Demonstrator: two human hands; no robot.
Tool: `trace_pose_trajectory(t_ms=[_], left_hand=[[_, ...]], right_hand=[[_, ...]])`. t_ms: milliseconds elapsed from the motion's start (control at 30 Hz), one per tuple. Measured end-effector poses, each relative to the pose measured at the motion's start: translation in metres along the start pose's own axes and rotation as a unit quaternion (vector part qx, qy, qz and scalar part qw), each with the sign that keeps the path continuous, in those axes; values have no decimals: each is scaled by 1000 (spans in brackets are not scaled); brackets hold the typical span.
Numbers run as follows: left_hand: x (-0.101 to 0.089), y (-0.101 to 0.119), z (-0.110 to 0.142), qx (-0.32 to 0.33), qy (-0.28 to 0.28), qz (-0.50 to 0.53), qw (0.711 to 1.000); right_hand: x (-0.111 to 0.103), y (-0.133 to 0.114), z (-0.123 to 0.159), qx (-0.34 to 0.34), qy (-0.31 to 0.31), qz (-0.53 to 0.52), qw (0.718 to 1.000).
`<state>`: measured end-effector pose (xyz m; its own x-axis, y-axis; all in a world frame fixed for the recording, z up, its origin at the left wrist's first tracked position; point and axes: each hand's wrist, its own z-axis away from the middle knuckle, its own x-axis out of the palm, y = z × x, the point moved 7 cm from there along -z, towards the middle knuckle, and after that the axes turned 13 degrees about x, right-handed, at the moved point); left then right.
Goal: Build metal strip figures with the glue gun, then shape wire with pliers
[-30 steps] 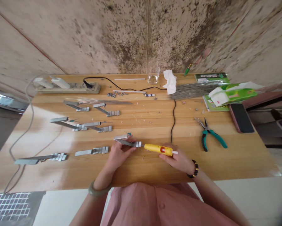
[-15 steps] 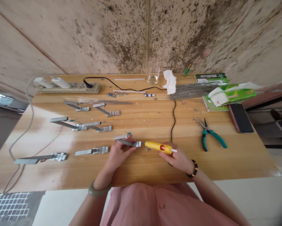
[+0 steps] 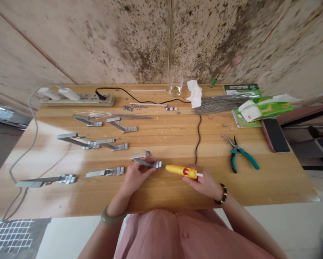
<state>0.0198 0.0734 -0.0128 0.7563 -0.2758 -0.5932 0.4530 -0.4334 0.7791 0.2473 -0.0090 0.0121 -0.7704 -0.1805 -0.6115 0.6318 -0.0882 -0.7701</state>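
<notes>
My left hand [image 3: 135,177] is closed around a grey angled piece [image 3: 146,162] with a ridged end, held just above the table. A small teal bit shows near its upper part. My right hand [image 3: 201,181] grips a yellow hot glue gun [image 3: 181,170], with a white glue stick poking out of its back. The gun's nozzle points left and is at or very close to the ridged end; whether they touch I cannot tell. To the left lie several similar grey pieces, among them a straight one [image 3: 105,172] nearest my left hand.
Teal-handled pliers [image 3: 241,154] and a phone [image 3: 276,135] lie at right. Behind are a bundle of thin wires [image 3: 223,103], a glass [image 3: 175,88], tissue [image 3: 194,94] and a green packet [image 3: 274,107]. A power strip [image 3: 102,101] sits back left; a black cord [image 3: 199,136] crosses the table.
The glue gun has shifted very slightly left and down, its nozzle closer to the grey piece's ridged end. Both hands keep their holds.
</notes>
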Motion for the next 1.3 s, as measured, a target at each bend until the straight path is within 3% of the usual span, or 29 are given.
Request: trace_pose_trajectory(t_ms=[400,800,1300], left_hand=[[1,-2,1,3,-6,-11,1000],[0,0,0,1,-2,-20,1000],[1,-3,1,12,-5,-17,1000]], right_hand=[[1,11,-3,42,38,-5,998],[0,2,0,1,8,-10,1000],[0,3,-1,4,22,-15,1000]])
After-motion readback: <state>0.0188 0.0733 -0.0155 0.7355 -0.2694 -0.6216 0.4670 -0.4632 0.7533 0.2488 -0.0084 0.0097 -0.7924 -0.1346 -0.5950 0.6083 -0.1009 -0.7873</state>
